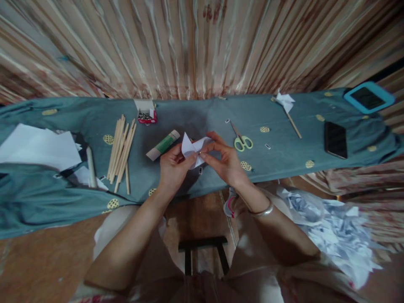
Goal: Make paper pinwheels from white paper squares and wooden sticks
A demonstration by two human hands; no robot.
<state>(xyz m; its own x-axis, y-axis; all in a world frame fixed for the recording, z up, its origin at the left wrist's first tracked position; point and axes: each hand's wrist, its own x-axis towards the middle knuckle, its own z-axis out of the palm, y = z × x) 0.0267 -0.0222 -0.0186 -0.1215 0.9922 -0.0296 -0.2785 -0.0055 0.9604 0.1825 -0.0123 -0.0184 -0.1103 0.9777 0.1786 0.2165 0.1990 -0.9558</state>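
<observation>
A white folded paper pinwheel point(188, 147) is held above the cloth, in front of me. My left hand point(173, 165) is closed on its left side, with the thumb pressing near the middle. My right hand point(224, 159) pinches thumb and index finger at the pinwheel's centre. A tiny shiny thing, seemingly a small pin point(200, 154), shows at those fingertips. Just left of the paper lies a green and beige tube point(163, 145). Green-handled scissors point(240, 139) rest to the right of my right hand.
Several wooden sticks point(121, 149), an open red box point(147, 117) of small metal pieces and white paper sheets point(38, 147) lie leftward. A pinwheel on a stick point(293, 120), a phone point(335, 140) and a blue-framed device point(369, 97) lie rightward. Paper scraps point(341, 231) fill a bag below.
</observation>
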